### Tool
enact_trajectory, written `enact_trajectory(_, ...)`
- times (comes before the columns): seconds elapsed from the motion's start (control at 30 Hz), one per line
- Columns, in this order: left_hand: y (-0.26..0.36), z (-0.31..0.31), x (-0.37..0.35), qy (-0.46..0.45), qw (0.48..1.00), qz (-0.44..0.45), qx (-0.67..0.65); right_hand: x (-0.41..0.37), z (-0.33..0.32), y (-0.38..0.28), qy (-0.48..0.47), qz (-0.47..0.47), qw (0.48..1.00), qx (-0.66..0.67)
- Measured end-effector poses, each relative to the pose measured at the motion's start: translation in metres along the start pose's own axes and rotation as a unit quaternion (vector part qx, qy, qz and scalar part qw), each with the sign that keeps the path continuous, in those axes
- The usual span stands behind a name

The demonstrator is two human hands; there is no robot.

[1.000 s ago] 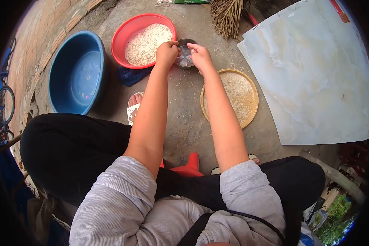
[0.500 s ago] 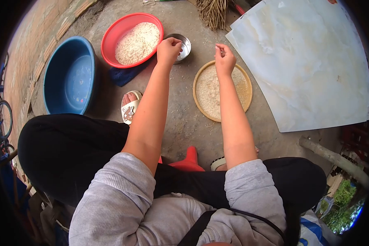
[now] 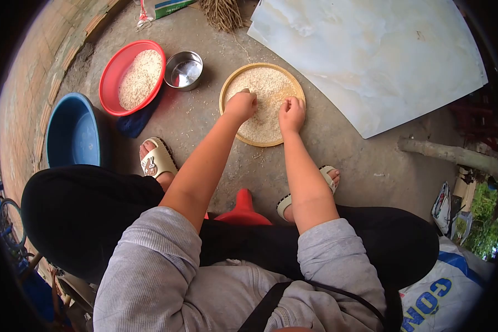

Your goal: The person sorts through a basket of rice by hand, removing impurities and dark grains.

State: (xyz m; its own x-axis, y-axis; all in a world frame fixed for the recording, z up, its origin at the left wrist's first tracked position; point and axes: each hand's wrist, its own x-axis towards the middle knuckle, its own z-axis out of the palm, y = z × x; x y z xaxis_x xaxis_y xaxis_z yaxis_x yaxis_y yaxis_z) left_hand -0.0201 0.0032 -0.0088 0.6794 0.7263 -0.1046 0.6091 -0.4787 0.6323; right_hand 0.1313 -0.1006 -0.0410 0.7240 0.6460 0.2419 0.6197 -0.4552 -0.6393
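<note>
A round yellow-rimmed tray [image 3: 223,105] on the concrete floor holds a layer of pale rice grains [image 3: 266,128]. Over its left part is my left hand [image 3: 241,106], fingers curled inward and closed. My right hand [image 3: 292,115] is over the right part, its fingertips pinched together. Whatever either hand may hold is too small or hidden to make out. Left of the tray stand a shiny metal bowl [image 3: 184,71] and a red basin [image 3: 106,83] with more pale grain in it.
A blue tub [image 3: 74,133] stands at far left, and a dark blue cloth [image 3: 131,125] lies by the red basin. A large marbled sheet [image 3: 365,61] covers the upper right. A straw broom [image 3: 220,15] lies at the top; a wooden pole [image 3: 448,154] is at right.
My left hand has moved from beside the metal bowl to over the tray. My right hand has also come down over the grains. The camera view has shifted to the right.
</note>
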Motion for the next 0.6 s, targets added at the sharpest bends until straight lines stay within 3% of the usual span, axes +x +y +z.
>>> enact_trajectory(0.1, -0.008, 0.002, 0.008, -0.065, 0.998, -0.012, 0.005, 0.000, 0.001, -0.004, 0.023, -0.006, 1.000, 0.010)
enact_trajectory(0.17, -0.011, -0.002, 0.013, -0.063, 0.998, 0.020, -0.011, -0.003, -0.002, -0.010, 0.028, 0.047, 0.996, 0.066)
enact_trajectory(0.23, 0.000, -0.022, 0.021, -0.076, 0.972, -0.098, -0.202, -0.006, 0.005, -0.008, 0.039, 0.096, 0.990, 0.095)
enact_trajectory(0.3, 0.009, -0.037, 0.028, -0.089, 0.960, -0.109, -0.241, -0.008, 0.008, -0.013, 0.052, 0.146, 0.980, 0.124)
enact_trajectory(0.37, 0.014, -0.044, 0.035, -0.105, 0.879, -0.122, -0.449, -0.007, 0.004, -0.030, 0.036, 0.245, 0.946, 0.211)
enact_trajectory(0.43, 0.018, -0.051, 0.040, -0.142, 0.877, -0.124, -0.442, -0.003, 0.008, -0.035, 0.033, 0.264, 0.940, 0.211)
enact_trajectory(0.5, 0.022, -0.053, 0.040, -0.137, 0.817, -0.144, -0.542, -0.001, 0.008, -0.040, -0.044, 0.355, 0.833, 0.422)
enact_trajectory(0.6, 0.028, -0.055, 0.038, -0.143, 0.784, -0.146, -0.587, 0.001, -0.001, -0.045, -0.081, 0.369, 0.788, 0.485)
